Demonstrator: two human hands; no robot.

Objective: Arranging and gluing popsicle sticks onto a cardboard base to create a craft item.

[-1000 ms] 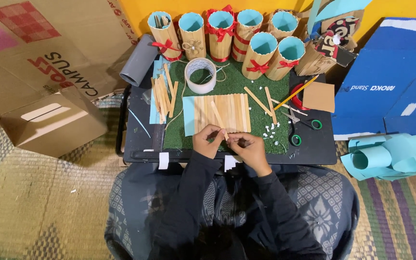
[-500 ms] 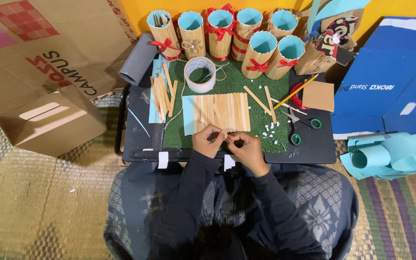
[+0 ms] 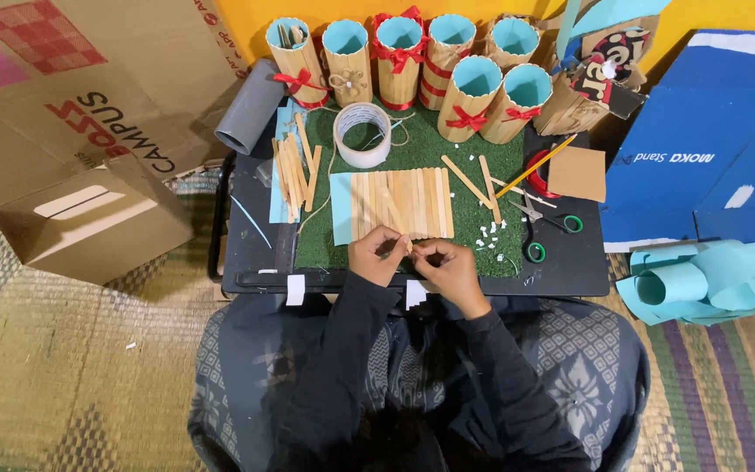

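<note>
Wooden sticks (image 3: 402,203) glued side by side on a light blue paper sheet (image 3: 340,208) lie on the green turf mat (image 3: 421,153), just beyond both hands. What the fingertips pinch is too small to make out (possibly one more thin stick). Left hand (image 3: 377,255) and right hand (image 3: 444,265) meet at the mat's near edge, fingers curled in tight, knuckles up, dark sleeves running back to the lap. Scissors (image 3: 545,227) lie to the right, a tape roll (image 3: 363,133) farther back.
</note>
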